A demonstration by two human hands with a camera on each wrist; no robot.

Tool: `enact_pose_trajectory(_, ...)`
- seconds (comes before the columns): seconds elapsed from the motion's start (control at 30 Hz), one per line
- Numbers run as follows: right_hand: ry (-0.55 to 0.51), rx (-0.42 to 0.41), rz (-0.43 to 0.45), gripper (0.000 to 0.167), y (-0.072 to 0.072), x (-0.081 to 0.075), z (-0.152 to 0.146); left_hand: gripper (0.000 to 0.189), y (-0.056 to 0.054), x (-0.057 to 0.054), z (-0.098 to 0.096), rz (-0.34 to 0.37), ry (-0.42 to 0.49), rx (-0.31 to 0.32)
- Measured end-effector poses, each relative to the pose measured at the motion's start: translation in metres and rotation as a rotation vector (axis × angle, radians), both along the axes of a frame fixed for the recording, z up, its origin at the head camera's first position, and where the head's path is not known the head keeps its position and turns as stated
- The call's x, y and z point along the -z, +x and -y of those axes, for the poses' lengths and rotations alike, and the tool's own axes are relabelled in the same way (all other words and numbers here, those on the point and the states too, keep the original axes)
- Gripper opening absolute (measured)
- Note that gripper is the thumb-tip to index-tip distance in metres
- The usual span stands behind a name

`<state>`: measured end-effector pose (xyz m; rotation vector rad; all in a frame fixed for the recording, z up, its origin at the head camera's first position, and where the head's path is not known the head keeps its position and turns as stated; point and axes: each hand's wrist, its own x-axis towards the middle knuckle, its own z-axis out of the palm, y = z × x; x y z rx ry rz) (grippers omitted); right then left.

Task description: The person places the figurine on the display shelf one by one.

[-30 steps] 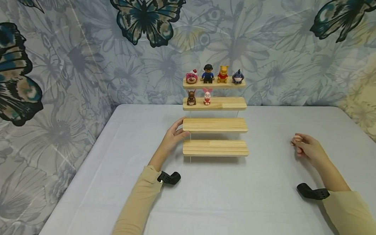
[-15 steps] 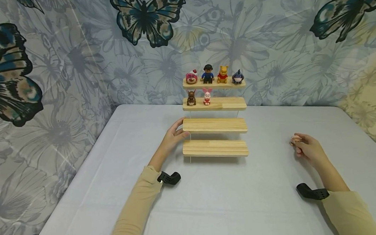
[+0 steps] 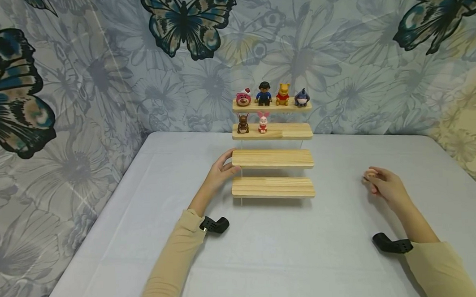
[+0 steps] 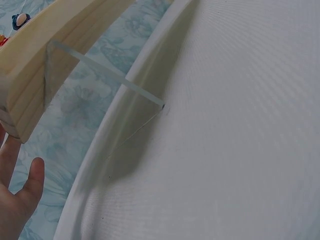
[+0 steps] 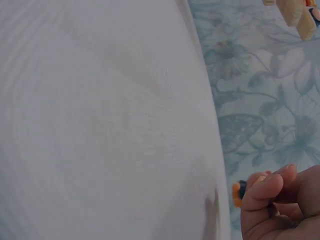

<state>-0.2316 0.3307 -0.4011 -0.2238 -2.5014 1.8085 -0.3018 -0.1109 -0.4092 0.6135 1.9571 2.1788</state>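
Note:
My left hand [image 3: 220,172] rests against the left end of a four-tier wooden display stand [image 3: 272,158], at its second board from the bottom. Its fingers are extended at the board's end; in the left wrist view the thumb [image 4: 35,180] stands straight, apart from the wood. Off to the right, above the white tablecloth, my right hand [image 3: 389,186] pinches a small toy figure [image 5: 236,195] between thumb and fingers. Orange and dark teal parts of it peek out in the right wrist view; the remainder is hidden by the fingers.
On the top board sit a pink bear [image 3: 243,99], a figure in blue [image 3: 264,95], a yellow bear [image 3: 283,96] and a blue donkey [image 3: 302,98]. The board below bears a brown figure [image 3: 242,126] and a pink-eared figure [image 3: 263,124]. A patterned backdrop [image 3: 210,87] hangs behind.
My right hand has shifted slightly left toward the stand with the toy figure in its fingers. The left hand stays at the stand's board.

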Motion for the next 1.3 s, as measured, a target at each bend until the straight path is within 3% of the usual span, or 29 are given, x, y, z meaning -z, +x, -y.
enact_pose_trajectory(0.2,0.035,-0.003,0.000,0.057,0.000,-0.001,0.002,0.062,-0.001,-0.002,-0.001,0.001,-0.009,0.007)
enact_pose_trajectory(0.33,-0.004,-0.011,-0.023,0.059,0.000,-0.005,0.005,0.061,0.001,-0.006,-0.002,0.024,-0.001,0.020)
enact_pose_trajectory(0.5,-0.063,-0.049,-0.088,0.062,0.001,-0.016,0.011,0.061,0.010,-0.020,-0.002,0.027,-0.020,0.019)
enact_pose_trajectory(0.6,-0.058,-0.052,-0.103,0.063,0.000,-0.022,0.017,0.060,0.014,-0.025,-0.002,0.025,-0.039,0.011)
enact_pose_trajectory(0.7,0.011,-0.044,-0.118,0.062,0.000,-0.029,0.025,0.060,0.016,-0.026,-0.002,0.021,-0.040,0.008)
enact_pose_trajectory(1.03,0.196,-0.044,-0.186,0.055,-0.003,-0.045,0.052,0.059,0.015,-0.022,-0.002,0.020,-0.029,0.011)
enact_pose_trajectory(1.3,0.130,-0.053,-0.229,0.059,-0.011,-0.054,0.065,0.062,0.003,-0.006,0.000,0.018,0.003,0.026)
